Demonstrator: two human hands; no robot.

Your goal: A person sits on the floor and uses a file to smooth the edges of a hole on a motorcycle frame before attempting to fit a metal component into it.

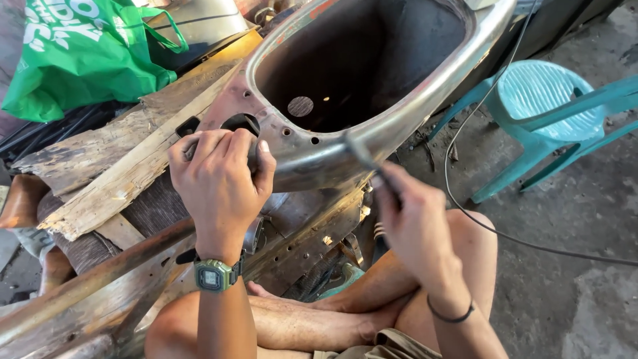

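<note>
Metal shell: I see a bare, rusty sheet-metal body shell (345, 143) with a big hollow opening, propped on old timber in the upper middle of my view.
Long axis: it runs from lower left to upper right; the narrow rounded end points down-left at me, the wide end leaves the top edge.
Left hand: my left hand (219, 179) wraps over the shell's near left corner, fingers (229, 143) curled together and pressed on the rim beside a dark oval hole; a green wristwatch (214, 276) sits on that wrist.
Right hand: my right hand (415, 219) pinches a thin grey tool (362, 151) between thumb and fingers; its tip lies against the shell's polished lower rim. The tool is blurred, so I cannot tell its kind.
Edges: the rim near the tool is bright, smooth and rounded; the flange under my left hand is pitted with small holes.
Open room: concrete floor (578, 219) lies open to the right, crossed by a black cable (531, 246); a turquoise plastic chair (545, 106) stands near the shell's far right side.
Crowded side: weathered planks (113, 179) and a green bag (80, 53) close in on the left.
</note>
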